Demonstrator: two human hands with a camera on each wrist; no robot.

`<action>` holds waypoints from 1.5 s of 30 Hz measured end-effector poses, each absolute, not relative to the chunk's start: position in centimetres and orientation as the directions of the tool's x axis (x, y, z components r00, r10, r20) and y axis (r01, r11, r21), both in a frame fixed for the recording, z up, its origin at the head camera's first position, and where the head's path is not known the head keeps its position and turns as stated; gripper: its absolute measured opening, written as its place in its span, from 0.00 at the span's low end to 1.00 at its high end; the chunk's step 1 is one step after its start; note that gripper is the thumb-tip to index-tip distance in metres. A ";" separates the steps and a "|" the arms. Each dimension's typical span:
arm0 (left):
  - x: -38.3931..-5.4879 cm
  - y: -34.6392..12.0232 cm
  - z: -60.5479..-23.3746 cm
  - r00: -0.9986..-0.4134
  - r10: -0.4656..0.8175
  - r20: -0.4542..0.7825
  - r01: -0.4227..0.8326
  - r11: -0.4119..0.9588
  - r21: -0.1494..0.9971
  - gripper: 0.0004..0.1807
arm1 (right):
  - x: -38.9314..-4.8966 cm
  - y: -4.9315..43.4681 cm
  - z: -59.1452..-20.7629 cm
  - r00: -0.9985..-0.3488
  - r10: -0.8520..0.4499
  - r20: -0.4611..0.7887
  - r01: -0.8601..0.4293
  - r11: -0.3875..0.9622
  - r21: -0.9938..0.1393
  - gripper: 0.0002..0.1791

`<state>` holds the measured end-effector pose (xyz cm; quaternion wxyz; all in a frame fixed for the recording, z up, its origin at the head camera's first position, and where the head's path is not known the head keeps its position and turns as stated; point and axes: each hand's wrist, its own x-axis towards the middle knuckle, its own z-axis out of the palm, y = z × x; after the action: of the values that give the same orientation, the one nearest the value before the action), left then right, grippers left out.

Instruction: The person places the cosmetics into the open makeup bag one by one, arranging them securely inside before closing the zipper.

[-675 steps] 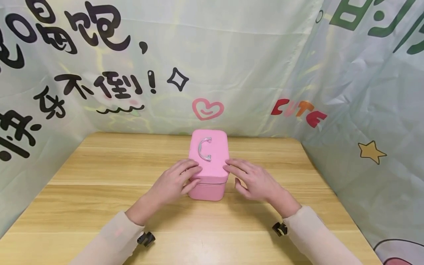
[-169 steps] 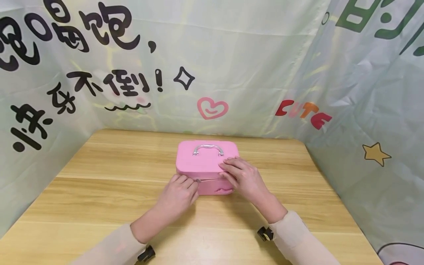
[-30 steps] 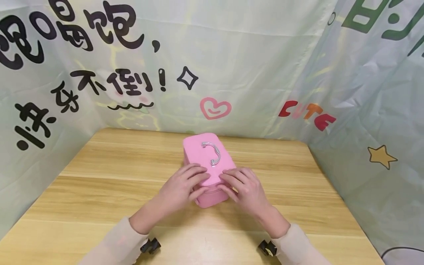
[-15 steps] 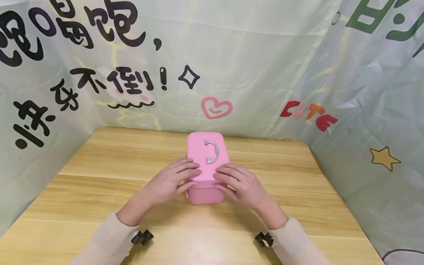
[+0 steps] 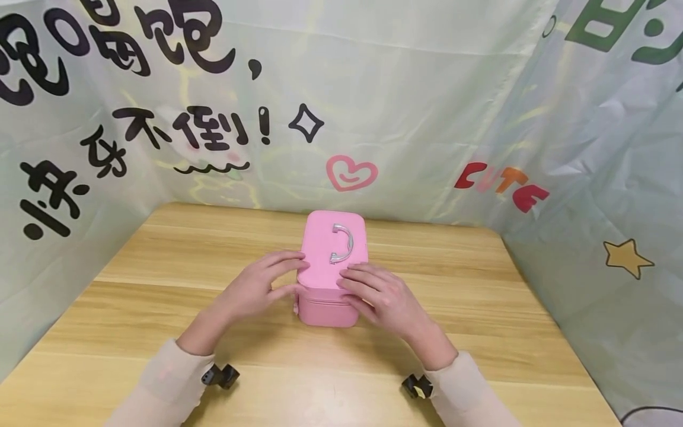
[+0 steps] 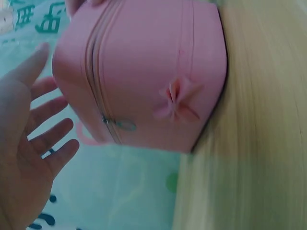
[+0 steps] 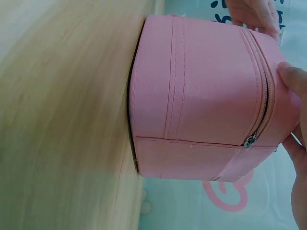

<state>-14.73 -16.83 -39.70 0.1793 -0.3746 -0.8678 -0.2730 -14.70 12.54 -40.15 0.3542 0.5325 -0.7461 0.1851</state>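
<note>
A pink vanity case [image 5: 320, 311] stands on the table with its lid down and a short end towards me. On the lid, a silver handle [image 5: 349, 243] lies off to the right. My left hand [image 5: 251, 290] is at the case's left edge, fingers loosely extended with the tips by the lid. My right hand [image 5: 392, 299] grips the near right corner of the lid, its thumb [image 7: 293, 79] just above the zipper. A bow [image 6: 177, 103] and a zipper pull [image 6: 105, 120] show on one side in the left wrist view. Another zipper pull [image 7: 250, 141] appears in the right wrist view.
The wooden table [image 5: 325, 379] reaches back to a pale printed cloth [image 5: 405, 107], close behind the case. More cloth hangs along the left and right sides. A small black camera [image 5: 221, 376] is worn at each wrist.
Over the last second the case has turned from slanted to straight, and my left hand has drawn back leftwards. Earlier its long side faced me, my left hand at the zipper; first, its handle lay leftwards.
</note>
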 end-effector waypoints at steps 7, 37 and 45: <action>-15.8 -18.4 -40.3 -0.761 0.416 0.498 0.629 0.660 0.410 0.21 | -14.7 12.6 -40.1 -0.217 -0.672 0.708 -0.928 0.366 0.064 0.16; -18.8 -16.0 -42.3 -0.847 0.405 0.343 0.530 0.678 0.509 0.12 | -14.6 12.7 -40.3 -0.254 -0.656 0.710 -0.926 0.376 0.016 0.16; -18.9 -15.8 -42.5 -0.870 0.353 0.346 0.492 0.677 0.547 0.06 | -14.5 12.7 -40.3 -0.266 -0.655 0.708 -0.923 0.385 0.009 0.16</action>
<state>-18.86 -15.78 -42.48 0.1062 -0.2323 -0.9095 -0.3279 -14.45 12.65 -40.29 0.3212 0.5138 -0.7676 0.2089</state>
